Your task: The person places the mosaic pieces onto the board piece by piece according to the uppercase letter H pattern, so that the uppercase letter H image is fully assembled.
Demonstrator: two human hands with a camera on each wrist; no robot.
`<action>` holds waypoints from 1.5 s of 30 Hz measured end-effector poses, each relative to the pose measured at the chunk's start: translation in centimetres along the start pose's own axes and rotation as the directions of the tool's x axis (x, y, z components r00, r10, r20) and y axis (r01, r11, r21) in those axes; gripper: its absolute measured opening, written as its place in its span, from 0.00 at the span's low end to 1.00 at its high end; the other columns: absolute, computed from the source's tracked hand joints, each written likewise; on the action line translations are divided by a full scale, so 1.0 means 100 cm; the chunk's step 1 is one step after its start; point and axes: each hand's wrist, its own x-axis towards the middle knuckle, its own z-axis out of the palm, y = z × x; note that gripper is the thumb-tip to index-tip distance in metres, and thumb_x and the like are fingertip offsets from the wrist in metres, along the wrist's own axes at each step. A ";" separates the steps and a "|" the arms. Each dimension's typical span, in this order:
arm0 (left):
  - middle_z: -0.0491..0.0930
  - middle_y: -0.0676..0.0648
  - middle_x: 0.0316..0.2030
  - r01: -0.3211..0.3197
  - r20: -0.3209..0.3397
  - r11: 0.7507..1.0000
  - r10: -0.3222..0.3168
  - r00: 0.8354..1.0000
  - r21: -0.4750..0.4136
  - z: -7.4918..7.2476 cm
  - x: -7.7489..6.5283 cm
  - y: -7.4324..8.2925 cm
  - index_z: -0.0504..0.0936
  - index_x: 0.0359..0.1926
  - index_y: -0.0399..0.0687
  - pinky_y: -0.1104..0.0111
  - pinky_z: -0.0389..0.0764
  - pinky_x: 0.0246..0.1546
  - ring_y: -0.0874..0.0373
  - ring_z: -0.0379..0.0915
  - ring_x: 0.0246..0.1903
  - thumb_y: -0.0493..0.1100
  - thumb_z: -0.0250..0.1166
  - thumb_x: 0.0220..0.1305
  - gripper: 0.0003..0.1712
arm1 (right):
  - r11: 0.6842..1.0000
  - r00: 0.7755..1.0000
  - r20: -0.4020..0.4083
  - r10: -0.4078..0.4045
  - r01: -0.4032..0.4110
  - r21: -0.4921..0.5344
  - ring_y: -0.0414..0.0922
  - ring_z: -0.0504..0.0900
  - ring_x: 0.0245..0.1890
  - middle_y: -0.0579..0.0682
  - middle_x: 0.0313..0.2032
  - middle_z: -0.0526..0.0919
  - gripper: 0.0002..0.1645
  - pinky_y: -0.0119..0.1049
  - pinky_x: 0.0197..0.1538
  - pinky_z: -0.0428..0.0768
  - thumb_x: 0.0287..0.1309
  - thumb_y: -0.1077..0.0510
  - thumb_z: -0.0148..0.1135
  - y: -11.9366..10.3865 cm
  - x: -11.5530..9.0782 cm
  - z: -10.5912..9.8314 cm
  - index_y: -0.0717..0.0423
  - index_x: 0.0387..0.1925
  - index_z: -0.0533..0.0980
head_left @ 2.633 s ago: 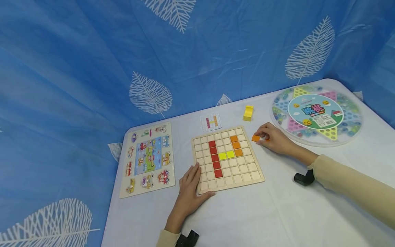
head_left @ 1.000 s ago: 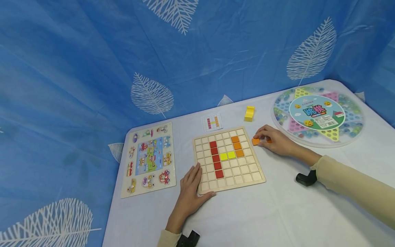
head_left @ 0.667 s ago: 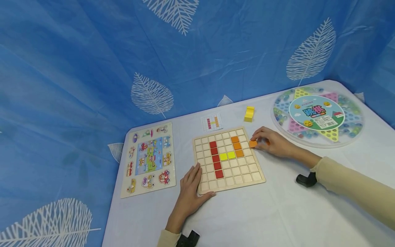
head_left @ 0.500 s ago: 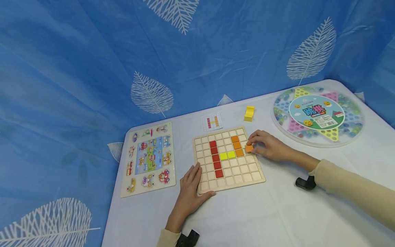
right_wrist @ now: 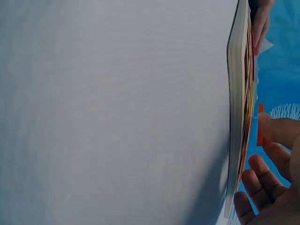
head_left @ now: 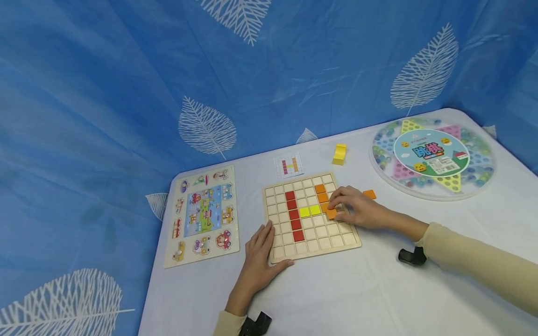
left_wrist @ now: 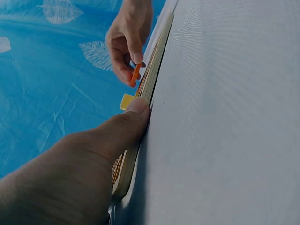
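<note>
A square wooden grid board (head_left: 312, 232) lies on the table with red tiles (head_left: 293, 214), yellow tiles (head_left: 309, 211) and orange tiles (head_left: 322, 197) in its cells. My left hand (head_left: 258, 268) rests at the board's near left corner, fingers along the left side and thumb against the front edge. Over the right part of the board, my right hand (head_left: 362, 207) pinches an orange tile (head_left: 331, 214) between thumb and fingers. In the right wrist view that tile (right_wrist: 260, 133) stands on edge, slightly above the board. Another orange tile (head_left: 369, 194) lies on the table behind the right hand.
A small pattern card (head_left: 288, 165) and a yellow block (head_left: 339, 154) sit behind the board. To the left is a vehicle picture puzzle (head_left: 170, 254). A round marble game box (head_left: 433, 154) occupies the back right. Blue curtain (head_left: 294, 70) hangs behind the table.
My right hand has carried the orange tile from the table leftward over the board, near the lower end of the orange column. The other orange tile is now uncovered. My left hand has stayed put.
</note>
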 end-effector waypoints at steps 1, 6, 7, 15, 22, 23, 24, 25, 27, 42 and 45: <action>0.53 0.48 0.76 0.002 0.001 1.000 -0.002 1.000 0.001 0.000 0.000 0.000 0.57 0.75 0.43 0.46 0.54 0.66 0.47 0.45 0.75 0.62 0.73 0.51 0.58 | 1.000 1.000 0.005 0.005 -0.005 -0.001 0.45 0.72 0.51 0.45 0.48 0.78 0.12 0.48 0.53 0.71 0.52 0.59 0.73 0.000 0.000 0.001 0.50 0.40 0.83; 0.53 0.48 0.76 0.007 0.002 1.000 -0.007 1.000 0.006 0.000 0.000 0.001 0.57 0.75 0.43 0.45 0.54 0.66 0.46 0.45 0.75 0.63 0.73 0.51 0.58 | 1.000 1.000 0.018 0.018 -0.018 -0.004 0.46 0.71 0.52 0.46 0.48 0.78 0.12 0.51 0.54 0.68 0.51 0.58 0.74 -0.001 0.000 0.005 0.48 0.39 0.83; 0.53 0.48 0.76 0.005 0.001 1.000 -0.005 1.000 0.007 0.000 0.000 0.001 0.57 0.75 0.43 0.45 0.54 0.66 0.46 0.46 0.75 0.63 0.73 0.51 0.58 | 1.000 1.000 0.017 0.017 -0.017 -0.006 0.46 0.71 0.52 0.47 0.48 0.78 0.12 0.51 0.54 0.68 0.51 0.58 0.74 0.000 0.000 0.005 0.48 0.39 0.83; 0.53 0.47 0.76 -0.003 -0.007 1.000 0.003 1.000 0.005 0.000 0.000 0.001 0.58 0.74 0.42 0.46 0.55 0.65 0.46 0.46 0.75 0.62 0.74 0.50 0.58 | 1.000 1.000 0.014 0.018 -0.018 0.013 0.48 0.71 0.52 0.50 0.48 0.78 0.12 0.52 0.54 0.66 0.50 0.60 0.74 -0.004 0.001 0.007 0.49 0.39 0.83; 0.53 0.48 0.76 0.007 -0.004 1.000 -0.007 1.000 0.004 0.001 0.000 0.001 0.58 0.75 0.43 0.46 0.55 0.65 0.46 0.46 0.75 0.63 0.73 0.50 0.58 | 1.000 1.000 0.009 0.005 -0.005 0.006 0.48 0.70 0.52 0.50 0.48 0.78 0.12 0.52 0.53 0.65 0.50 0.60 0.74 -0.003 0.000 0.009 0.49 0.39 0.83; 0.53 0.48 0.76 0.009 -0.002 1.000 -0.009 1.000 0.005 0.001 0.000 0.001 0.57 0.75 0.43 0.46 0.55 0.65 0.47 0.46 0.75 0.63 0.73 0.50 0.58 | 1.000 1.000 0.006 0.001 -0.001 0.005 0.48 0.70 0.52 0.50 0.48 0.78 0.13 0.52 0.53 0.65 0.50 0.60 0.74 -0.003 -0.001 0.009 0.49 0.39 0.83; 0.53 0.48 0.76 0.009 -0.001 1.000 -0.009 1.000 0.005 0.001 0.000 0.001 0.57 0.75 0.43 0.46 0.55 0.66 0.47 0.46 0.75 0.63 0.73 0.50 0.58 | 1.000 1.000 0.004 -0.001 0.001 0.003 0.48 0.70 0.52 0.50 0.48 0.78 0.13 0.52 0.53 0.65 0.50 0.60 0.74 -0.003 -0.001 0.009 0.48 0.39 0.83; 0.53 0.48 0.76 0.010 0.000 1.000 -0.010 1.000 0.005 0.001 0.000 0.001 0.57 0.75 0.43 0.47 0.55 0.66 0.47 0.46 0.75 0.63 0.73 0.50 0.58 | 1.000 1.000 0.004 0.000 0.000 0.004 0.48 0.70 0.52 0.50 0.48 0.78 0.13 0.52 0.53 0.65 0.50 0.60 0.74 -0.003 -0.001 0.009 0.48 0.39 0.83; 0.53 0.48 0.76 0.009 0.002 1.000 -0.009 1.000 0.008 0.001 0.000 0.001 0.57 0.75 0.43 0.47 0.55 0.66 0.47 0.46 0.75 0.63 0.73 0.50 0.58 | 1.000 1.000 0.007 0.002 -0.002 0.002 0.47 0.70 0.52 0.50 0.48 0.77 0.13 0.52 0.53 0.65 0.50 0.60 0.74 -0.003 -0.001 0.010 0.48 0.39 0.83; 0.54 0.47 0.76 0.006 -0.004 1.000 -0.006 1.000 0.009 0.000 0.000 0.002 0.58 0.74 0.43 0.46 0.55 0.66 0.46 0.46 0.75 0.63 0.74 0.50 0.58 | 1.000 1.000 0.017 0.009 -0.008 -0.024 0.47 0.71 0.53 0.49 0.49 0.78 0.14 0.51 0.53 0.66 0.49 0.59 0.75 -0.003 -0.001 0.009 0.47 0.40 0.84; 0.54 0.47 0.76 0.005 -0.004 1.000 -0.005 1.000 0.012 0.000 0.000 0.002 0.58 0.74 0.42 0.46 0.55 0.66 0.46 0.46 0.75 0.63 0.74 0.50 0.58 | 1.000 1.000 0.022 0.014 -0.013 -0.024 0.47 0.71 0.52 0.48 0.49 0.78 0.14 0.50 0.53 0.66 0.49 0.59 0.75 -0.004 -0.001 0.009 0.47 0.40 0.84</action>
